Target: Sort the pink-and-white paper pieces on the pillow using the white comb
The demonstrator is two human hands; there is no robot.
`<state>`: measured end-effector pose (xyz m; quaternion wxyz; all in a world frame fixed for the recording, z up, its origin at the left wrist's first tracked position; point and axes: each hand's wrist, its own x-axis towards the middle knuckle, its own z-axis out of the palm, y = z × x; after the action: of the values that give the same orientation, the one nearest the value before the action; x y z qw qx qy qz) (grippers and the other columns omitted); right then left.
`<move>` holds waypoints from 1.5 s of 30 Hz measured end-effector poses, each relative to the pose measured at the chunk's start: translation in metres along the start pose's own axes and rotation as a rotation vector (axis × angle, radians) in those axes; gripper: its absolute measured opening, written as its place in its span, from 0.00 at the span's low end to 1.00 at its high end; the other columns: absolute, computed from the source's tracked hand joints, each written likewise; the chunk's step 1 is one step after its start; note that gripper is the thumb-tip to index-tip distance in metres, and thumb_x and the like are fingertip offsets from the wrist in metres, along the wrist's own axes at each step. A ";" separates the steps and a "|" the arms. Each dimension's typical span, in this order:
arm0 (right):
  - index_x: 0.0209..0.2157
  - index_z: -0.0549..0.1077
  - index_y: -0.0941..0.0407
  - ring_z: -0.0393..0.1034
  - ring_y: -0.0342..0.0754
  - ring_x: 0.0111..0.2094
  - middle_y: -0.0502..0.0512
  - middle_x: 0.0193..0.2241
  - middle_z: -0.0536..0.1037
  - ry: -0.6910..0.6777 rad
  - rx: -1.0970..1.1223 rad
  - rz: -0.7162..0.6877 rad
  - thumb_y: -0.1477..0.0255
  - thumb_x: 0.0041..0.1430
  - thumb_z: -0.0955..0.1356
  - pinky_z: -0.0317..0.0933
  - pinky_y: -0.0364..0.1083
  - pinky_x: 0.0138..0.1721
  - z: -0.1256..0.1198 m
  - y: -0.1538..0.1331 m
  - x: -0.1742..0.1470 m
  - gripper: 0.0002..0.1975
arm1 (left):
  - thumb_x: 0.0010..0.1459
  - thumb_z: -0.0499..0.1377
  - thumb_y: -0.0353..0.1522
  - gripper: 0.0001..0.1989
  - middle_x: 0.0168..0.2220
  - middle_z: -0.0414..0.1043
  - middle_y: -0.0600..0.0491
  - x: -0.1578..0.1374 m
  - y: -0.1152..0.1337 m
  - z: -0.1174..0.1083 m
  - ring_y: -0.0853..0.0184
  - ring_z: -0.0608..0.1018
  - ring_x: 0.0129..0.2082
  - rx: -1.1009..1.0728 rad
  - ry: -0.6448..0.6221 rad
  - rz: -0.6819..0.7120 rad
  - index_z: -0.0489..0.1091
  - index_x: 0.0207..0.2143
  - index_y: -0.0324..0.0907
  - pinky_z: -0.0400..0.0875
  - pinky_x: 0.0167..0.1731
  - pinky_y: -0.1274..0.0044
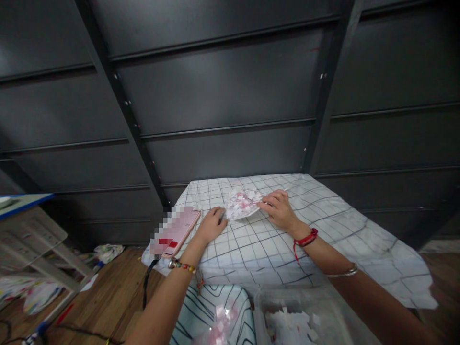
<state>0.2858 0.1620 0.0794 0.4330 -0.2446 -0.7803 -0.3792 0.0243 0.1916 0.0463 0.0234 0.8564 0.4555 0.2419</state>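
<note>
A heap of small white and pink pieces (241,199), like cut paper bits, lies on a white sheet (247,215) on the cloth-covered table. My right hand (279,209) pinches the sheet's right edge between thumb and fingers, and that edge looks slightly raised. At the left side of the heap, my left hand (212,224) rests low on the cloth, thumb and fingers a little apart. Its fingertips are close to the sheet; whether they touch it I cannot tell.
A phone (183,232) with a cable lies left on the checked tablecloth (244,247). Below the front edge, a patterned tray (247,306) holds a clear bag of pink and white bits (221,328), beside a clear plastic bin (332,311) of white pieces. Behind rises a dark panelled wall (223,91).
</note>
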 end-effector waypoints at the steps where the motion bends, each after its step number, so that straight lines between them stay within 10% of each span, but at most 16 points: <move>1: 0.36 0.71 0.53 0.57 0.47 0.37 0.52 0.31 0.71 -0.011 -0.008 0.000 0.86 0.48 0.61 0.50 0.50 0.42 0.001 -0.001 0.000 0.17 | 0.58 0.53 0.32 0.19 0.52 0.64 0.40 0.000 -0.001 0.001 0.58 0.67 0.53 -0.001 0.005 0.005 0.64 0.51 0.35 0.60 0.55 0.67; 45: 0.36 0.72 0.53 0.59 0.47 0.37 0.51 0.30 0.73 -0.046 0.043 0.023 0.86 0.47 0.60 0.50 0.50 0.40 -0.002 -0.002 0.004 0.18 | 0.59 0.50 0.30 0.16 0.51 0.66 0.41 0.001 -0.008 0.008 0.60 0.69 0.51 0.049 0.025 0.010 0.68 0.48 0.36 0.62 0.54 0.69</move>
<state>0.2835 0.1588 0.0824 0.4245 -0.2531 -0.7951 -0.3515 0.0224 0.1984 0.0374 -0.0047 0.8558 0.4574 0.2414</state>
